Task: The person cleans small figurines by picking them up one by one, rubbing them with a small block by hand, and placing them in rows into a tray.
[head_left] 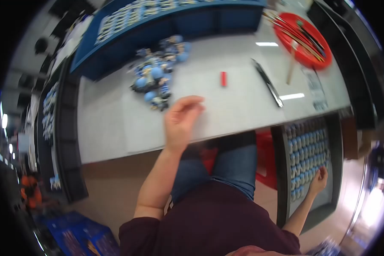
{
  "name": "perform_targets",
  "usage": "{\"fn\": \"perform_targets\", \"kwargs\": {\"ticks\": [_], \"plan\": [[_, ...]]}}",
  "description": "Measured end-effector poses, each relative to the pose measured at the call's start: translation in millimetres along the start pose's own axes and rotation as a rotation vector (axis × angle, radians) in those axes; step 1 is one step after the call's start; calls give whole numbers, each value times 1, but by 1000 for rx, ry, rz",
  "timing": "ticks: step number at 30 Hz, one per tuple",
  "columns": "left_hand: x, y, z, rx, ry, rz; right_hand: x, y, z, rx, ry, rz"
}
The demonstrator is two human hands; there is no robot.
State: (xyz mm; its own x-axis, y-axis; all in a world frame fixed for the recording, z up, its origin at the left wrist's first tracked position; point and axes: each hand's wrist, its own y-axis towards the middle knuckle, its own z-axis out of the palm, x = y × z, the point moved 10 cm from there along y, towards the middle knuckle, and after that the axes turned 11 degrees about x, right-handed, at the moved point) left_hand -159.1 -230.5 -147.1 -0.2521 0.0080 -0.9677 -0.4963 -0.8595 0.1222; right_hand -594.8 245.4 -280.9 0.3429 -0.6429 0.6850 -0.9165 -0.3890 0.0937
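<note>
My left hand [182,120] hovers over the white tabletop near its front edge, fingers loosely bent with a small gap between fingertips and thumb. Nothing shows in it. Just beyond it lies a loose pile of small blue-and-dark figurines [155,74]. My right hand [319,181] is down at my right side, over a grey tray [309,224] with rows of small blue-and-white pieces [305,149]. Its fingers are closed together at the tray's right part; whether they hold a piece is too small to tell.
A short red stick [223,79] and a dark pen-like tool [267,83] lie on the table [200,123]. A red dish [324,64] holds brushes at the back right. A blue crate [192,25] filled with small pieces stands at the back. Dark trays [68,141] stand left.
</note>
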Motion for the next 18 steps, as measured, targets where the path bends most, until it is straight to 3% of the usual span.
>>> {"fn": "perform_targets", "kwargs": {"ticks": [2, 4, 6, 7, 9, 10, 12, 16, 18], "plan": [[0, 1, 20, 67, 21, 52, 60, 7, 9, -5, 53, -72], [-11, -2, 25, 79, 50, 120, 169, 9, 26, -18, 266, -396], [-40, -10, 44, 200, 458, 286, 276, -10, 57, 58, 337, -559], [-45, -12, 40, 183, 451, 301, 321, -23, 76, 152, 366, -671], [-74, -28, 37, 94, 816, 543, 400, -57, 111, 353, 444, -860], [-85, -32, 7, -92, 969, 602, 465, -94, 134, 502, 489, -1093], [-93, -30, -29, -250, 1097, 536, 501, -121, 161, 612, 542, -1162], [-91, -19, -65, -250, 1216, 373, 539, -150, 201, 769, 627, -1151], [-81, -14, -64, -74, 1144, 331, 537, -153, 219, 828, 657, -1085]]}}
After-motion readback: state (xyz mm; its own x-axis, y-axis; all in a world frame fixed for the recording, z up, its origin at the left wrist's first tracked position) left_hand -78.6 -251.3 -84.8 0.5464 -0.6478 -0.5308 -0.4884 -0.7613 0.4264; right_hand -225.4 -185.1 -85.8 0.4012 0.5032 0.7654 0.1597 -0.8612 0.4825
